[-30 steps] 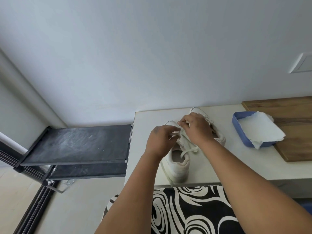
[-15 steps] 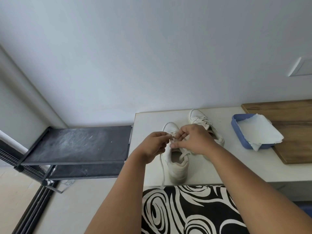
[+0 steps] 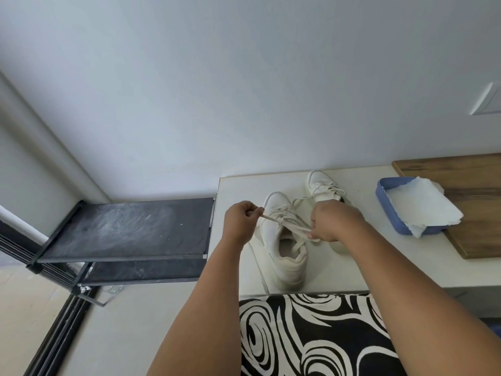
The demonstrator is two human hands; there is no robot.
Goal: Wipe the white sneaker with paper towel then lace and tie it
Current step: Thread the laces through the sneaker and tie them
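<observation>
The sneaker (image 3: 282, 240) sits on the desk (image 3: 352, 267), left hand (image 3: 240, 219) and right hand (image 3: 329, 222) each pinching a lace (image 3: 287, 223) end pulled taut; soft, limp cord, likely slippery, best held near the knot

The scene was evenly and softly lit, bright enough to read everywhere, with no hard glare. The wall (image 3: 244, 90) graded from paler at the left to a cooler grey at the upper right. Faint, diffuse shadows lay on the white tabletop (image 3: 360, 256) beneath the forearms and beside the near sneaker (image 3: 284, 248). Wide-angle distortion bent the room's straight lines towards the frame's edges, plainly at the left. Detail was slightly soft overall, with compression smearing on the laces (image 3: 287, 225). The black shelf (image 3: 130, 229) showed pale dusty streaks without reflections.
</observation>
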